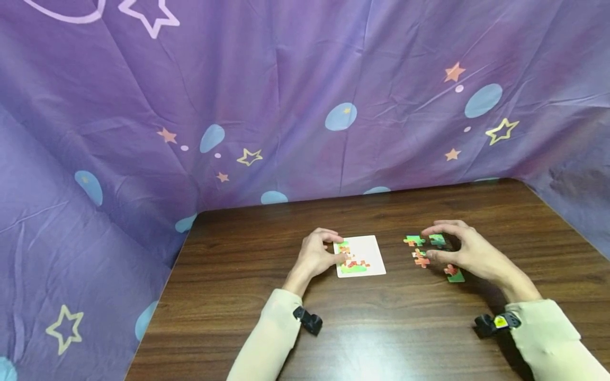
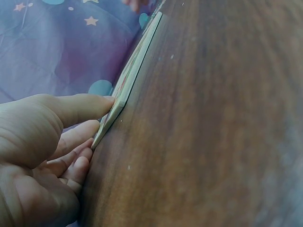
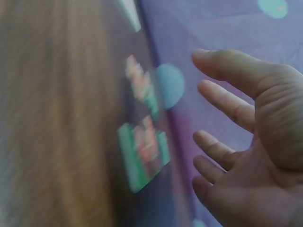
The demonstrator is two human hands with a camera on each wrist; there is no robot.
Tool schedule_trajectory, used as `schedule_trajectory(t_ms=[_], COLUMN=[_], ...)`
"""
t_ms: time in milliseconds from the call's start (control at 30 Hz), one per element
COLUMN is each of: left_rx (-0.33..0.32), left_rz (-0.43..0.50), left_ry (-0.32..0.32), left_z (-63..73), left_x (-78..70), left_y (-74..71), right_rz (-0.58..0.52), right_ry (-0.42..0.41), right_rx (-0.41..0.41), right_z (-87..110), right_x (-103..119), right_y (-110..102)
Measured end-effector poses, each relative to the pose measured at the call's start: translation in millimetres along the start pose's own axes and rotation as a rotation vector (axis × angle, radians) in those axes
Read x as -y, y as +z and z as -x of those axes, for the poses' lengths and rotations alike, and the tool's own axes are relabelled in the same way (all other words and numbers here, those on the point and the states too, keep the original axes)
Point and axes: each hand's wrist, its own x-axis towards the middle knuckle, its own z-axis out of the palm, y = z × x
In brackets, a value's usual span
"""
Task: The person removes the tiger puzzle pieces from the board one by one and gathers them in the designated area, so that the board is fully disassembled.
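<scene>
My left hand (image 1: pixel 314 255) holds the near left part of a thin white puzzle board (image 1: pixel 368 254). In the left wrist view its thumb (image 2: pixel 90 105) lies on the board's top corner and the other fingers bend in at the side edge. Green and red puzzle pieces fill the board's left and lower sides. My right hand (image 1: pixel 469 251) hovers with spread fingers over loose jigsaw pieces, holding nothing. Under it are a green piece (image 1: pixel 414 241), a teal-green piece (image 1: pixel 437 240), an orange-red piece (image 1: pixel 421 260) and a red-green corner piece (image 3: pixel 127 153).
A brown wood-grain table (image 1: pixel 229 296) carries everything. Purple cloth (image 1: pixel 295 95) with stars and blue spots hangs along its back and sides. Black straps with small devices (image 1: pixel 308 320) sit on both wrists over pale sleeves.
</scene>
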Motion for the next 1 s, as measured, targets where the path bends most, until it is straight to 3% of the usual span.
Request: schedule_trajectory(t_ms=[133, 300, 467, 600, 767, 1000], left_rx=[-0.004, -0.006, -0.004, 0.000, 0.002, 0.003], left_rz=[0.000, 0.008, 0.006, 0.012, 0.017, 0.021], left_ry=[0.005, 0.003, 0.003, 0.005, -0.007, -0.010], left_z=[0.2, -2.0, -3.6, -4.9, -4.4, -1.7], left_x=[1.2, 1.9, 0.6, 1.3, 2.4, 2.2], left_y=[-0.1, -1.6, -2.7, -2.0, 0.0, -0.5], right_rz=[-0.044, -0.178, -0.343, -0.415, -0.412, -0.336], right_ry=[-0.027, -0.008, -0.016, -0.041, -0.038, -0.027], right_rx=[-0.062, -0.011, 0.063, 0.143, 0.185, 0.211], right_z=[-7.3, -22.5, -37.3, -47.7, -50.7, -43.8], right_x=[18, 44, 61, 67, 69, 62], right_y=[-2, 6, 37, 69, 90, 99])
